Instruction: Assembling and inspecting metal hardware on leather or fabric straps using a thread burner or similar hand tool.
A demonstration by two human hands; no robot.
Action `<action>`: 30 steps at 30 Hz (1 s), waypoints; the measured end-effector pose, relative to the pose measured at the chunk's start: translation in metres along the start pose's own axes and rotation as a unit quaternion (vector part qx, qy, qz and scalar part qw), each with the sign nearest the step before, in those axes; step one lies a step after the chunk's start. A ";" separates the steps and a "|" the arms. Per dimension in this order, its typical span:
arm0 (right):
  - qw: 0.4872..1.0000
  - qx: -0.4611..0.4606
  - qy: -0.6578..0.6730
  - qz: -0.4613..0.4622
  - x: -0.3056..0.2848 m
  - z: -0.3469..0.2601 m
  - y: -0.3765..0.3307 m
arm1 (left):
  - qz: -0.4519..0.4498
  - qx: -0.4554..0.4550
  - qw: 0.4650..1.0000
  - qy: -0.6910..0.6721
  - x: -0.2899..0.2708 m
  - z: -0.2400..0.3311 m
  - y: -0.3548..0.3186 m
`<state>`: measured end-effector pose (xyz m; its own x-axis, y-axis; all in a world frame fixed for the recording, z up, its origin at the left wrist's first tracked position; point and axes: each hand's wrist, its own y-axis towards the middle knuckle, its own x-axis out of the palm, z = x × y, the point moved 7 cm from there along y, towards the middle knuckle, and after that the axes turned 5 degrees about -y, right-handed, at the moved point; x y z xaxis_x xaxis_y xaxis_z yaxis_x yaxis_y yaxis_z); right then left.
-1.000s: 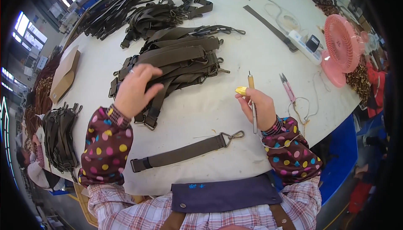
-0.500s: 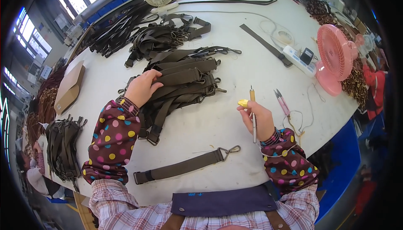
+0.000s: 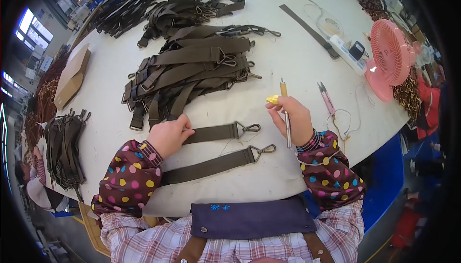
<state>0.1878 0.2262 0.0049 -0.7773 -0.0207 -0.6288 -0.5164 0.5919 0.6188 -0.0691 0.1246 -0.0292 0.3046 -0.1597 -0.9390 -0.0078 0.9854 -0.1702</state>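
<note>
My left hand (image 3: 169, 136) is closed on an olive-brown webbing strap (image 3: 211, 134), which lies across the white table with its metal snap hook (image 3: 248, 128) to the right. Just nearer to me is a second strap (image 3: 211, 167) with a similar hook (image 3: 265, 152); my left sleeve hides its left end. My right hand (image 3: 295, 121) holds a slim pen-like tool (image 3: 283, 90), silver with a brass-coloured upper part, tip upward. A yellow covering (image 3: 272, 99) is on one of that hand's fingertips. Beyond the left hand lies a pile of straps (image 3: 187, 68).
Pink-handled thread snips (image 3: 327, 100) lie right of my right hand. Farther right are a pink fan (image 3: 390, 54) and a white power strip (image 3: 346, 55). A cardboard piece (image 3: 72, 78) and a strap bundle (image 3: 65, 150) lie at left. More black straps (image 3: 127, 15) lie far back.
My left hand has come from the pile toward me with a strap, now lying beyond the other single strap. The view has tilted downward. My right hand keeps the pen-like tool.
</note>
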 end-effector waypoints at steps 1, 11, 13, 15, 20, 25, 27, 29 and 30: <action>1.000 0.009 0.000 -0.008 0.005 0.000 0.001 | 0.012 -0.017 0.999 -0.032 -0.001 -0.006 -0.001; 0.979 -0.046 0.037 -0.196 0.060 -0.006 -0.005 | 0.008 0.052 0.984 -0.169 -0.004 -0.008 -0.029; 0.977 -0.056 0.014 -0.204 0.056 -0.008 -0.008 | 0.087 0.138 0.987 -0.006 -0.008 0.014 -0.033; 0.978 -0.045 0.025 -0.201 0.051 -0.006 -0.009 | 0.091 0.142 0.986 -0.014 -0.007 0.027 -0.026; 0.977 -0.026 0.026 -0.208 0.048 0.001 -0.012 | 0.061 0.186 0.966 -0.166 0.009 0.073 0.010; 0.982 -0.012 0.027 -0.187 0.039 0.001 -0.015 | -0.004 0.188 0.951 -0.247 0.022 0.090 0.028; 0.981 -0.001 0.032 -0.190 0.038 0.003 -0.015 | -0.019 0.170 0.953 -0.250 0.023 0.091 0.032; 0.980 0.007 0.039 -0.194 0.042 0.005 -0.016 | -0.032 0.148 0.956 -0.252 0.028 0.088 0.036; 0.982 0.010 0.056 -0.181 0.042 0.006 -0.016 | -0.017 0.157 0.957 -0.243 0.029 0.089 0.037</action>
<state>0.1654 0.2212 -0.0343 -0.5793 -0.3206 -0.7494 -0.7597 0.5457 0.3537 0.0238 0.1615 -0.0360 0.7074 -0.2212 -0.6713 0.2740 0.9613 -0.0281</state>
